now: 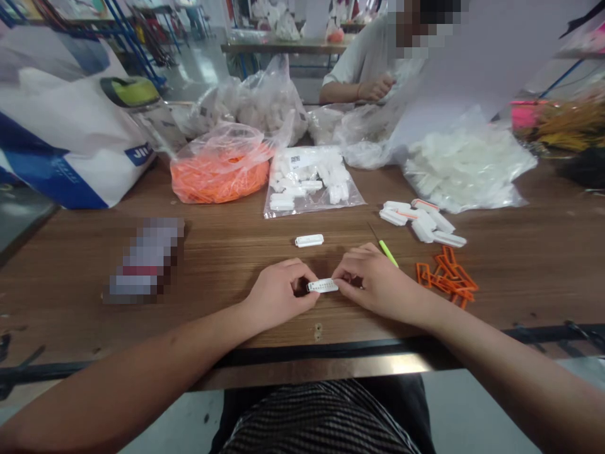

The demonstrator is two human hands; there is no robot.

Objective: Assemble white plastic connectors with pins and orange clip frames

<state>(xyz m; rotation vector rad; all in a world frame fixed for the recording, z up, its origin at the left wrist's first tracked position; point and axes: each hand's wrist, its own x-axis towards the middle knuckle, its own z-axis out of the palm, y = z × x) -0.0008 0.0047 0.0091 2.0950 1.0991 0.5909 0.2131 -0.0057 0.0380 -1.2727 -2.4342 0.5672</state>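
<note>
Between my two hands, near the table's front edge, is a small white oblong plastic piece (323, 285) with rows of small holes on its upper face. My left hand (282, 289) pinches its left end between thumb and fingers. The right end is gripped by my right hand (366, 277) in the same way. Another white plastic piece (309, 240) lies just beyond my hands. A thin pointed tool with a lime-green handle (388, 252) rests beyond my right hand. Orange rectangular frames (447, 277) lie in a loose heap right of that hand.
Several white pieces (423, 222) are grouped at the right. Behind stand a bag of orange parts (220, 170), a flat bag of white pieces (312, 180) and a bag of whitish parts (466, 164). A bottle (151, 116) and blurred-out object (146, 258) are left. A person (357, 69) sits opposite.
</note>
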